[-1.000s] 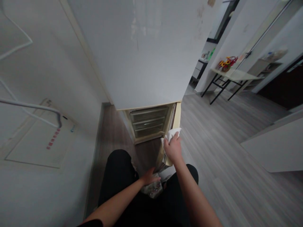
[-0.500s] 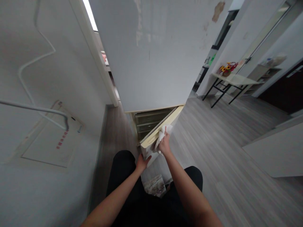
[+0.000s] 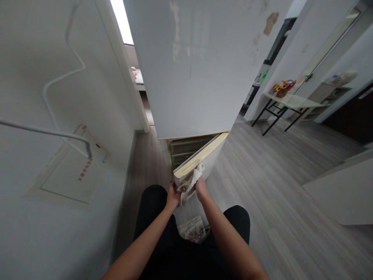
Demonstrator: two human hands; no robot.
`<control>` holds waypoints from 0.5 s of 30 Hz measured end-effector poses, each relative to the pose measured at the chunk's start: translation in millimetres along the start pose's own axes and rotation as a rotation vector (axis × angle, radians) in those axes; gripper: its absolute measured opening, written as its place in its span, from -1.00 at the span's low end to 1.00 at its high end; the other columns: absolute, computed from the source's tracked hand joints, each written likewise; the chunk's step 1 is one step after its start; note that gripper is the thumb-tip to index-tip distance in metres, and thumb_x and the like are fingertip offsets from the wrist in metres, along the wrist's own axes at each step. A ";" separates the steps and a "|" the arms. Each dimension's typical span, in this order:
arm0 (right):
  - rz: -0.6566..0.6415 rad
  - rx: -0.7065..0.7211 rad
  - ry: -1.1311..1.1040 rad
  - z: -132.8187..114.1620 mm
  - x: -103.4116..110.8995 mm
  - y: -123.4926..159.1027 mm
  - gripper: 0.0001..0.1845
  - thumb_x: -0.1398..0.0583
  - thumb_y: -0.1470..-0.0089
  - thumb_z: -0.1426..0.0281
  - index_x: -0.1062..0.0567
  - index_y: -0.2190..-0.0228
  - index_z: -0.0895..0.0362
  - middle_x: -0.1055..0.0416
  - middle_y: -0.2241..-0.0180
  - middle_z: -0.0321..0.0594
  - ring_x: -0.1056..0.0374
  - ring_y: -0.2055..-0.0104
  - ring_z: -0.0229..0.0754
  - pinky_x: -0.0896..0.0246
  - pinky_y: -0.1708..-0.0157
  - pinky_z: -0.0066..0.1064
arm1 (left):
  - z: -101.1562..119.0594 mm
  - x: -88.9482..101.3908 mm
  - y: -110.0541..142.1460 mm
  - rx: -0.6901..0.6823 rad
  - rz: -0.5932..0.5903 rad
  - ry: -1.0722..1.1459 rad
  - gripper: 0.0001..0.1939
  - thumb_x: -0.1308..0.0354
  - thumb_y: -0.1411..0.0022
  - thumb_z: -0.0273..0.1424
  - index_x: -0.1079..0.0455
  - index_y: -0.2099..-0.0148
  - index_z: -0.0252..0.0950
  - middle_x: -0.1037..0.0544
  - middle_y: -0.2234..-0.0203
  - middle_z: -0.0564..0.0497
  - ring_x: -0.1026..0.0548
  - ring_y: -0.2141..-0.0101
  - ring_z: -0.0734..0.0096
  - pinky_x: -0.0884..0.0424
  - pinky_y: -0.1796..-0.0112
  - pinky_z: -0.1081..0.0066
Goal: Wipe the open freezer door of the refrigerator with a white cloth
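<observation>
I look down a white fridge point(image 3: 201, 70) whose lower door point(image 3: 201, 155) stands partly open, its cream top edge facing me. Grey drawers point(image 3: 186, 149) show behind it. My right hand point(image 3: 201, 187) is closed on a white cloth point(image 3: 190, 181) pressed against the near end of the door's edge. My left hand point(image 3: 172, 196) grips the near corner of that door from the left, fingers curled round it. Both forearms reach forward over my black-clad knees.
A white wall point(image 3: 58, 136) with a pipe and a labelled panel point(image 3: 75, 171) closes the left side. Grey wood floor point(image 3: 276, 194) spreads to the right. A small table point(image 3: 288, 102) with flowers stands far right. A patterned object point(image 3: 194, 229) lies between my knees.
The lower door has swung from wide open toward me and partly across the drawers. My right hand slid with the cloth to the door's near end. My left hand rose from the floor object to the door corner.
</observation>
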State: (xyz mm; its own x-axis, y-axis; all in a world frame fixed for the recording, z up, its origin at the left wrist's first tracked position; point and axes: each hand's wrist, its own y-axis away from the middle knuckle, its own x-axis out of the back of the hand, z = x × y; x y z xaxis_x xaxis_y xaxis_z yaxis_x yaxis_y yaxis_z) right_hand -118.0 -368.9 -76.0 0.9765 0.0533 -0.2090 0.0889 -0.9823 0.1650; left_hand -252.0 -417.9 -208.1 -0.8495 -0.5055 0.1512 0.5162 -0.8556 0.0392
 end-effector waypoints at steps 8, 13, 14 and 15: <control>0.033 0.121 0.034 -27.9 9.2 7.3 -0.45 -0.16 -0.06 -0.11 -0.56 0.18 0.06 -0.59 0.16 -0.21 -0.37 -0.13 0.00 -0.26 -0.23 -0.21 | 33.6 1.2 3.4 -0.125 -0.010 0.039 -0.31 -0.31 -0.06 -0.36 -0.24 -0.24 -0.25 -0.50 -0.13 -0.20 -0.51 -0.11 0.05 -0.38 -0.19 0.02; 0.106 0.109 0.070 -19.1 14.4 0.9 -0.46 -0.13 -0.05 -0.11 -0.52 0.15 0.01 -0.56 0.08 -0.19 -0.38 -0.10 0.01 -0.30 -0.17 -0.19 | 35.1 -1.0 10.9 -0.128 -0.027 0.021 -0.34 -0.33 -0.08 -0.33 -0.26 -0.22 -0.26 -0.50 -0.12 -0.23 -0.54 -0.06 0.04 -0.43 -0.13 0.00; 0.111 0.096 0.070 -17.3 14.9 -0.1 -0.42 -0.13 -0.05 -0.12 -0.51 0.10 0.03 -0.55 0.03 -0.17 -0.37 -0.12 0.02 -0.28 -0.20 -0.18 | 34.6 -1.6 12.8 -0.129 -0.035 0.018 -0.35 -0.33 -0.09 -0.32 -0.27 -0.21 -0.26 -0.50 -0.11 -0.23 -0.54 -0.06 0.03 -0.43 -0.12 0.00; 0.110 0.089 0.067 -16.1 15.1 -0.7 -0.37 -0.13 -0.04 -0.13 -0.50 0.04 0.04 -0.53 -0.01 -0.16 -0.36 -0.15 0.02 -0.25 -0.22 -0.17 | 34.2 -2.3 14.9 -0.130 -0.041 0.016 -0.36 -0.32 -0.09 -0.31 -0.27 -0.21 -0.26 -0.50 -0.12 -0.24 -0.53 -0.07 0.02 -0.43 -0.13 -0.01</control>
State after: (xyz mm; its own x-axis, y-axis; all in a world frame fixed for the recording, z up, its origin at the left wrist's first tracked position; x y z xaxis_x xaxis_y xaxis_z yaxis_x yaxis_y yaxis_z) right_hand -100.1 -364.5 -63.8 0.9905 -0.0468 -0.1291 -0.0344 -0.9947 0.0967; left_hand -238.6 -425.7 -174.1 -0.8717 -0.4707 0.1364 0.4634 -0.8823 -0.0831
